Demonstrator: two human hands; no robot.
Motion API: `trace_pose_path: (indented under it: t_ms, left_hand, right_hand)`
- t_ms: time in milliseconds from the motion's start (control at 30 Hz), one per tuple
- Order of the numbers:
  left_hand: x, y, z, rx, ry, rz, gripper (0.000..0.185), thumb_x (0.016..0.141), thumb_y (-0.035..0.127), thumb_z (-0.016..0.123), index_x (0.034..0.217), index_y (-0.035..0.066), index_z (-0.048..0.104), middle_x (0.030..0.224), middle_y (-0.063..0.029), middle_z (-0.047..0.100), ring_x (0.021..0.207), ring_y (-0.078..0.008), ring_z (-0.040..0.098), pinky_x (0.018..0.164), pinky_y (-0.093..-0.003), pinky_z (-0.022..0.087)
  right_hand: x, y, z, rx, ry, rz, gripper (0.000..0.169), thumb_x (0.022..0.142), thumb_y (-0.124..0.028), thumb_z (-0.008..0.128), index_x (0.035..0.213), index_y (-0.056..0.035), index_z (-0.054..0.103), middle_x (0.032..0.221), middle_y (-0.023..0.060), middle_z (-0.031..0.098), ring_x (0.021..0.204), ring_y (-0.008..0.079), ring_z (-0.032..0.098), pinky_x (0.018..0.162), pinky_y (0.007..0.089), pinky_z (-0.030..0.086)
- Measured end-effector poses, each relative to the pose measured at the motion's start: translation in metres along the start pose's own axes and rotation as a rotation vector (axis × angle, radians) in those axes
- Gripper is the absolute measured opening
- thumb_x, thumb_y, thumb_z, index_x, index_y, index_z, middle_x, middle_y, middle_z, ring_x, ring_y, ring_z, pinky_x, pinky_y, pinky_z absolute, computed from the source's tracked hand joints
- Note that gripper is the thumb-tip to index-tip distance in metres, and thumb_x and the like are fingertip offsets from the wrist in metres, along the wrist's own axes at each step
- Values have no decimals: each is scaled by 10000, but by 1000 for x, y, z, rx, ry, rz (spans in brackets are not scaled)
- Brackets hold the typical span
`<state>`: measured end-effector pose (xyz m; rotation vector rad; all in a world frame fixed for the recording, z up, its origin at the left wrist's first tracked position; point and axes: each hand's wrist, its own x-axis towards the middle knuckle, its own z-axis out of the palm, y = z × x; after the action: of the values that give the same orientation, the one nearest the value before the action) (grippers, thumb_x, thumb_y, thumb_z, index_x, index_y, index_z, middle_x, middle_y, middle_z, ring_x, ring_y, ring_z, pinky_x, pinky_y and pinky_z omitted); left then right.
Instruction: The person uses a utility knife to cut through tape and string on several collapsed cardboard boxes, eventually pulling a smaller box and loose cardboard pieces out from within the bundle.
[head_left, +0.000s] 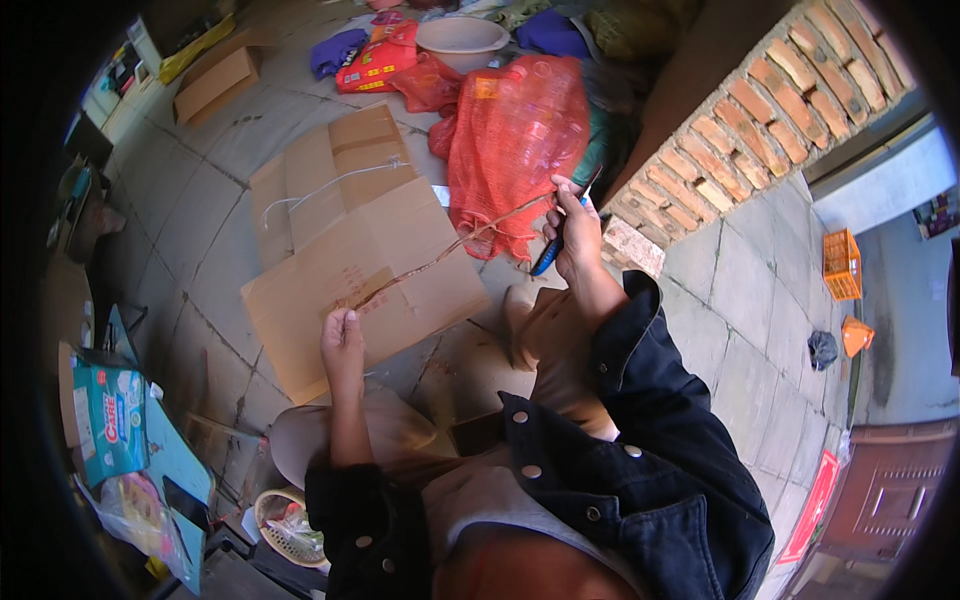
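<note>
Between my hands a thin brown twisted cord or strip (439, 257) is stretched above flattened cardboard (375, 259). My left hand (343, 334) pinches its lower end. My right hand (574, 217) holds the upper end between thumb and finger, and also has a blue-and-black handled tool (550, 255) in its palm; the tool's dark tip points up past the thumb, and its exact kind cannot be told. A pale string (330, 184) lies across the upper cardboard. Just beyond my right hand is a red mesh sack (517, 135) of clear plastic bottles.
A brick pillar (739, 139) rises at the right. Behind the sack stands a pale basin (463, 37). An open cardboard box (217, 84) is at the upper left, a light-blue table (174, 450) with packages at the lower left, and a wicker basket (281, 536) beside my knee.
</note>
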<state>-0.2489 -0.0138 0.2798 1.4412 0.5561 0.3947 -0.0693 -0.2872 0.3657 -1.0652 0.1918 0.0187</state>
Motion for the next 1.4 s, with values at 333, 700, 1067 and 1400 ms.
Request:
trace_pose_path:
  t_ms: [333, 700, 1067, 1400]
  left_hand:
    - [1, -23, -4, -406, 264, -365, 130, 790, 133, 579, 919, 128, 565, 679, 69, 485, 544, -23, 412, 429, -162, 277]
    - [-2, -12, -6, -450, 362, -334, 133, 749, 86, 585, 877, 112, 563, 730, 47, 500, 585, -34, 407, 480, -165, 309]
    - [-16, -25, -31, -419, 374, -334, 127, 766, 54, 577, 888, 89, 564, 758, 30, 520, 605, -43, 420, 546, -169, 317]
    - [-19, -32, -32, -355, 329, -389, 131, 781, 56, 565, 910, 77, 567, 729, 29, 508, 581, -32, 428, 483, -166, 299]
  right_hand:
    - [10, 80, 5, -430, -149, 245, 193, 803, -38, 551, 995, -51, 526, 602, 11, 476, 399, 95, 381, 360, 247, 281]
    - [44, 260, -105, -842, -153, 547, 260, 793, -224, 630, 847, -10, 493, 534, 21, 431, 391, 131, 401, 334, 287, 300]
    - [56, 338, -131, -1011, -213, 415, 386, 724, -342, 708, 779, -10, 519, 494, 48, 467, 357, 162, 435, 334, 304, 338]
    - [54, 316, -122, -922, -4, 711, 344, 690, -343, 752, 682, -67, 548, 532, 44, 484, 387, 142, 385, 363, 277, 303]
